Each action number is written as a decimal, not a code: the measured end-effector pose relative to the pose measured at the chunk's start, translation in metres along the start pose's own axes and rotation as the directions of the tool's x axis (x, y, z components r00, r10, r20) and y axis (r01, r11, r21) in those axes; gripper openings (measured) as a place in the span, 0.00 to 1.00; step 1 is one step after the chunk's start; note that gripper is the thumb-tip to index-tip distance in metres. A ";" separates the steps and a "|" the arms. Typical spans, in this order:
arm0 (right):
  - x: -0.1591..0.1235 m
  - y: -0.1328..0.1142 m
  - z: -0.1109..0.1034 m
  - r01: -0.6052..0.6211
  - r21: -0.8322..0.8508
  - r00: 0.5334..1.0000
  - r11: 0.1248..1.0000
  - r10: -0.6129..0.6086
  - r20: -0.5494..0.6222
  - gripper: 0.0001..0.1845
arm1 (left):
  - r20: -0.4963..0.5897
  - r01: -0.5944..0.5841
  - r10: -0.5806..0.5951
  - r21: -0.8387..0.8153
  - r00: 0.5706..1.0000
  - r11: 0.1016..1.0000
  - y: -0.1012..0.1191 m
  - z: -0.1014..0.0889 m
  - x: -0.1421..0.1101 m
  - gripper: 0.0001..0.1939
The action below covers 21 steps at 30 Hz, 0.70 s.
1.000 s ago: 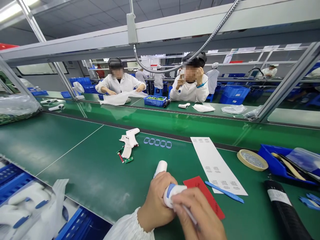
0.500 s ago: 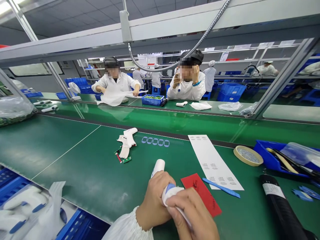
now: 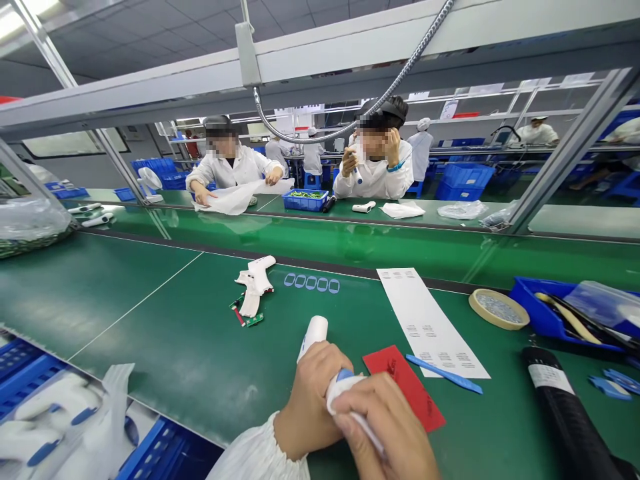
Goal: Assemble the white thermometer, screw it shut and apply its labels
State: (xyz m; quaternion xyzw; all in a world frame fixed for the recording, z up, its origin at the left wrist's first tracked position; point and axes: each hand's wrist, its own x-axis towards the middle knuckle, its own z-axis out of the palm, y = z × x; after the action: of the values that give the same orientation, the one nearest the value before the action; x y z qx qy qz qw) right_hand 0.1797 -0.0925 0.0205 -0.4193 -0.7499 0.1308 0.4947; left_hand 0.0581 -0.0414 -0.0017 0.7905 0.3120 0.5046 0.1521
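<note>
Over the green bench mat, the left hand is wrapping closed around the barrel of a white handheld device, whose upper end is sticking out past the thumb, a grip that seems to be steadying it against the right hand. That hand's fingers are curled nearly shut, pressing a white wipe onto the device's blue-trimmed end. A thin pale strip under them may be a swab, though the fingers are hiding too much of it to tell. Less blue is showing than a second ago, with the wipe now covering most of the band. Just beyond the hands, a red card is lying beside a printed sheet, a blue spatula resting between them within easy reach. Farther up the mat, an opened white housing is lying by a small green circuit board, with a row of blue rings set apart beside it, keeping the parts unmixed
</note>
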 end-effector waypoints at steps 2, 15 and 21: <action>0.001 0.001 0.000 -0.027 -0.009 0.999 1.000 0.027 -0.037 0.05 | 0.002 -0.014 0.014 0.002 1.000 1.000 0.000 0.000 0.000 0.09; -0.003 0.002 -0.001 0.002 -0.038 1.000 0.999 -0.002 0.016 0.05 | -0.016 -0.031 0.032 0.056 0.999 0.998 0.001 0.003 0.000 0.08; -0.003 0.002 -0.001 0.007 -0.034 1.000 0.999 -0.006 0.012 0.05 | -0.021 -0.054 0.055 0.061 0.998 0.997 0.002 0.003 0.001 0.07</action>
State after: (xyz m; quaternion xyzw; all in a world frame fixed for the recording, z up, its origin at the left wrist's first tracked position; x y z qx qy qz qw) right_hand 0.1820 -0.0937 0.0172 -0.4244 -0.7562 0.1188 0.4835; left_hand 0.0617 -0.0420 -0.0013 0.7973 0.3070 0.5078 0.1109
